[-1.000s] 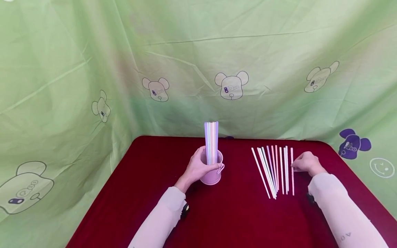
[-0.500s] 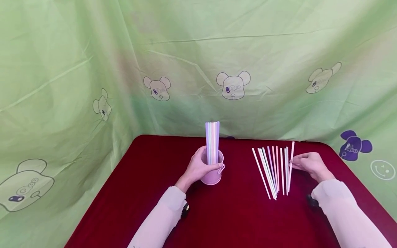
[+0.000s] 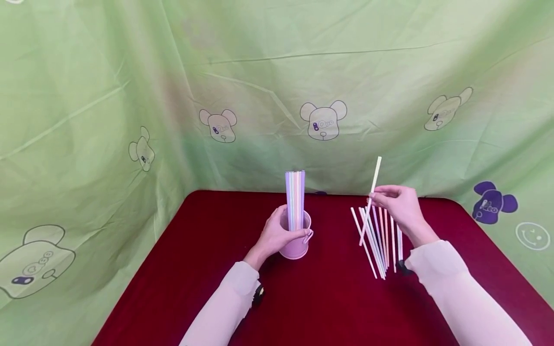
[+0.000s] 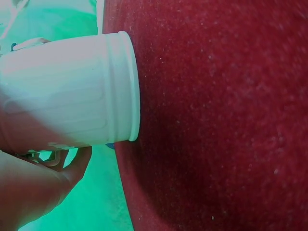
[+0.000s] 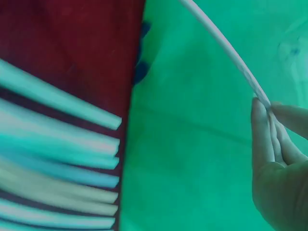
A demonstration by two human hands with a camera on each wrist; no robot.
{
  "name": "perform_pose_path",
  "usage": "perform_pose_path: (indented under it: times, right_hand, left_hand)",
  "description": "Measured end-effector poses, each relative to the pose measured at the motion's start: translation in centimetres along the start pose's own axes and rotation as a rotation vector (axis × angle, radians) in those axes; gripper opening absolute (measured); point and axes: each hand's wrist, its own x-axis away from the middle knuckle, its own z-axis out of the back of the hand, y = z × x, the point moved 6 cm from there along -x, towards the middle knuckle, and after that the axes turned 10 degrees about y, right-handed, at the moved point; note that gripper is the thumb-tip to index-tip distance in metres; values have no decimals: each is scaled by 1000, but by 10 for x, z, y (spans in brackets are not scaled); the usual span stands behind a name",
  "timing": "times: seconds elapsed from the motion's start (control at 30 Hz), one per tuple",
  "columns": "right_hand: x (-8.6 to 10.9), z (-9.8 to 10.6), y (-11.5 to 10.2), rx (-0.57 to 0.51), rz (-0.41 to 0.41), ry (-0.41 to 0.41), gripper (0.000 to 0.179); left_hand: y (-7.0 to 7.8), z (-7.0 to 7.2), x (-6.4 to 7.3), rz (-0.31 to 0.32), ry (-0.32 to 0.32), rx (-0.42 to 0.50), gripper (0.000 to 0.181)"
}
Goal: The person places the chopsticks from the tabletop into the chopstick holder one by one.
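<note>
My left hand point(image 3: 274, 234) grips a small pink bucket point(image 3: 295, 249) around its side, near the rim. A bundle of pastel straws point(image 3: 296, 199) stands upright in it, the lower ends hidden inside. In the left wrist view the bucket point(image 4: 72, 91) stands with its base on the red cloth. To the right, my right hand point(image 3: 402, 206) pinches one pale straw point(image 3: 376, 174) near its middle, tilted above the loose straws. The right wrist view shows this straw point(image 5: 226, 48) between fingertips and thumb. Several loose straws point(image 3: 370, 260) lie fanned side by side under that hand.
A red cloth covers the table point(image 3: 329, 298), whose rounded far corners show. Green fabric point(image 3: 268, 67) printed with bear heads hangs behind and along the sides.
My right hand has picked up the rightmost straw, lifted it and carried it left over the other loose straws, tilting it. The left hand and bucket have stayed in place.
</note>
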Motion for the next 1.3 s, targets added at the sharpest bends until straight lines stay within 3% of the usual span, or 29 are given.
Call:
perform_pose_path:
  times: [0.17,0.37,0.5,0.63,0.77,1.07,1.3]
  right_hand:
    - [2,-36,-25,-176,67,10,16]
    - [8,-72,-48,-288,130,57,15]
    - [7,-93,-52,-295,163,70,20]
    - [8,-108,-47,-174,229,55,26]
    - [12,-113,-42,-62,302,66,23]
    - [16,-114,-55,-89,384,92,21]
    - [18,-115,-62,-99,402,113,22]
  left_hand:
    - [-1,0,-1,-3,4,1,82]
    - [0,0,0,-2,11,-20,83]
    - [0,1,0,-6,18,-22,83]
    - [0,1,-1,-8,20,-22,83]
    - [0,0,-1,-10,10,-25,84]
    - [0,2,-1,-6,13,-24,84]
    - [-2,0,-1,-5,7,-38,84]
